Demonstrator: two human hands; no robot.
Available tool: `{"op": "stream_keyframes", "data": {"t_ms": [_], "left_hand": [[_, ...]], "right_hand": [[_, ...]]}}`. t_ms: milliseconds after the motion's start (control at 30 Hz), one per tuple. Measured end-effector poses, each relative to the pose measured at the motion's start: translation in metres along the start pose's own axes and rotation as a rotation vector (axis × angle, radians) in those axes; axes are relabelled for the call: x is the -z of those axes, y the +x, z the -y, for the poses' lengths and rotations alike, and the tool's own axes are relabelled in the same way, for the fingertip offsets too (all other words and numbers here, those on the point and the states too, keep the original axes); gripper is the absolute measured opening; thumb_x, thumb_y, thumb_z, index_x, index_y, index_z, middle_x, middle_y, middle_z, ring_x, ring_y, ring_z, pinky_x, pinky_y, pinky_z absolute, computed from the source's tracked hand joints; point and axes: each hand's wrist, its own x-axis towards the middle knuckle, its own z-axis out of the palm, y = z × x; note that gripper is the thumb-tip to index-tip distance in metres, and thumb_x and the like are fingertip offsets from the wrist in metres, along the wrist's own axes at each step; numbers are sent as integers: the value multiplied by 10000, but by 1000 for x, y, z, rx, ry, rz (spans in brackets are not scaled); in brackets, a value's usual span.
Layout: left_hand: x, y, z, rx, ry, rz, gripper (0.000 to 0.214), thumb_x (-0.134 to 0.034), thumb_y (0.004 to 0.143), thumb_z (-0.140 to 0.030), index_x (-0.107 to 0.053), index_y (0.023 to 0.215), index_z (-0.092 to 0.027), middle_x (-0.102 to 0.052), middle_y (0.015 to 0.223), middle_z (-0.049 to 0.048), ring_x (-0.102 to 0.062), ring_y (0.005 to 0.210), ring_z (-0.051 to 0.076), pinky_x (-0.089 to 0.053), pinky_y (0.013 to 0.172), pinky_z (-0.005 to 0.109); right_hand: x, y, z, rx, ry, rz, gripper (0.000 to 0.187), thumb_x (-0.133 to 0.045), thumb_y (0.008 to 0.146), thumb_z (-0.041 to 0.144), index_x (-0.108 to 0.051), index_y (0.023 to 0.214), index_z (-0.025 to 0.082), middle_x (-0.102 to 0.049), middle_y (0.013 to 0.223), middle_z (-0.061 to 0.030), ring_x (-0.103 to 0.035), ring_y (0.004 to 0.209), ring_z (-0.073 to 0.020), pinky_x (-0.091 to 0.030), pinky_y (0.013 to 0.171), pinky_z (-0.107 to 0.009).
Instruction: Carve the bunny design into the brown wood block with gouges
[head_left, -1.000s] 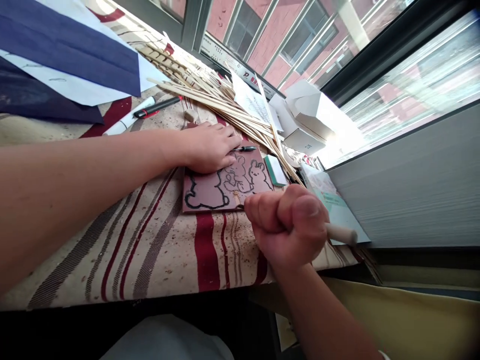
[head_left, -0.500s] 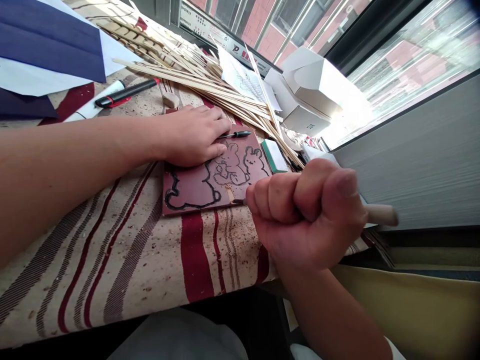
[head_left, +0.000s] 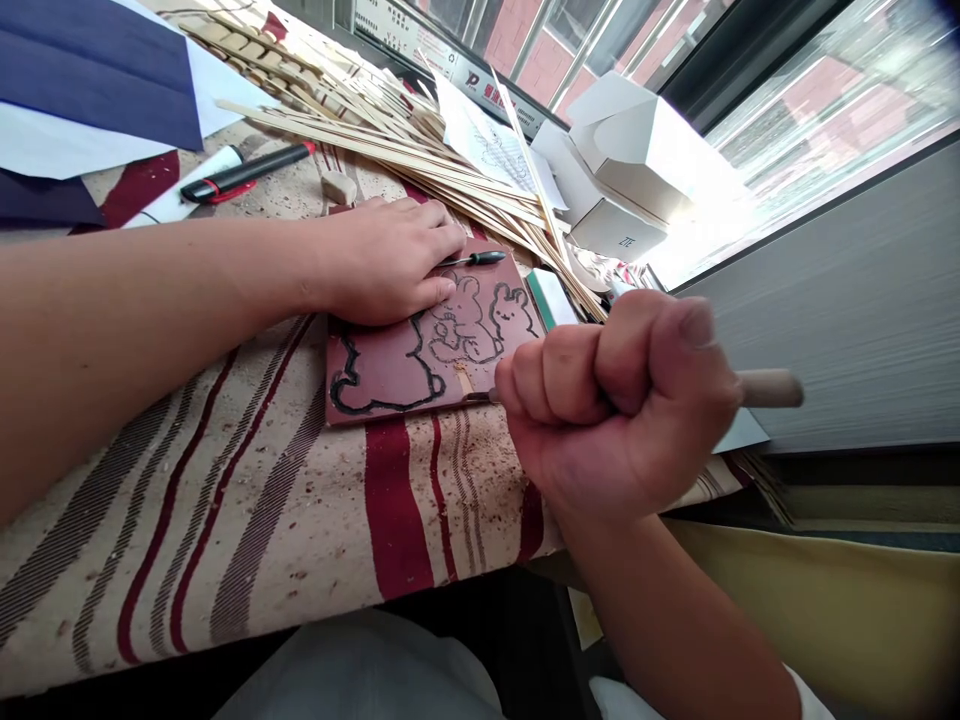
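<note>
A reddish-brown carving board with black-outlined cartoon animals lies on the striped cloth. My left hand rests palm down across its upper left part, fingers stretched out, holding nothing. A slim tool with a dark handle lies by those fingertips, partly under them. My right hand is wrapped in a fist round a carving chisel, whose wooden handle sticks out to the right. Its narrow metal blade meets the board's near edge beside a pale cut patch.
Behind the board lie long thin wooden strips and a white box. A green-and-white eraser sits at the right, a black-and-red pen at the left. Crumbs dot the cloth. A window borders the right.
My right fist and the chisel handle have risen slightly, while the blade stays at the pale patch. The left hand keeps its place on the board. The whole view has shifted a little.
</note>
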Motion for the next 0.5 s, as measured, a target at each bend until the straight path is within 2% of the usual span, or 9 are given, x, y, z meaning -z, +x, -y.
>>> {"op": "stream_keyframes", "data": {"t_ms": [200, 367, 500], "left_hand": [[0, 1, 0, 20, 41, 13, 739, -352, 1021, -600, -534, 1590, -166, -552, 1590, 136, -496, 1491, 391, -360, 1308, 594], [-4, 4, 8, -4, 17, 1, 768, -353, 1000, -655, -557, 1566, -178, -573, 1534, 108, -499, 1489, 423, -353, 1311, 633], [-7, 6, 14, -28, -20, -22, 791, -358, 988, -704, -557, 1551, -186, -573, 1531, 95, -491, 1492, 408, -340, 1324, 624]], "right_hand": [[-2, -2, 0, 8, 14, -26, 578, -301, 1183, 252, -199, 617, 198, -124, 503, 70, -109, 425, -82, -183, 440, -253], [0, 0, 0, 0, 30, -27, 599, -375, 1174, 283, -185, 611, 209, -117, 497, 76, -90, 421, -80, -171, 426, -260], [4, 1, 1, -26, -1, 2, 630, -481, 1150, 349, -199, 603, 216, -141, 483, 81, -129, 414, -82, -197, 434, -264]]}}
